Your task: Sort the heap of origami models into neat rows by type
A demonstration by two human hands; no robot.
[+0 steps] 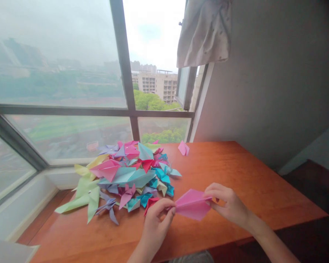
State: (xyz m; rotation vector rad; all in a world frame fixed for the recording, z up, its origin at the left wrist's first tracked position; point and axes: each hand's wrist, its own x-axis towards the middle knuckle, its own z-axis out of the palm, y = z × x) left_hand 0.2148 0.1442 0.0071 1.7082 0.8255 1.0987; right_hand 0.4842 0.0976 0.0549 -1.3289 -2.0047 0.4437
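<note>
A pink folded sheet of origami paper (193,205) is stretched between my two hands, above the front part of the wooden table. My left hand (159,221) pinches its left tip between thumb and fingers. At the opposite end, my right hand (227,204) grips the other tip, with thumb below and fingers on top. A lengthwise crease runs across the paper from one hand to the other. Just left of it lies a heap of folded paper pieces (126,177) in green, blue, purple, red, pink and yellow.
One small pink folded paper (184,148) lies apart near the table's back edge. The wooden table (263,190) meets a grey wall (263,84) at the right. Windows (57,73) stand behind, with a curtain (204,33) hanging beside an open pane. A white object's corner (12,251) shows at lower left.
</note>
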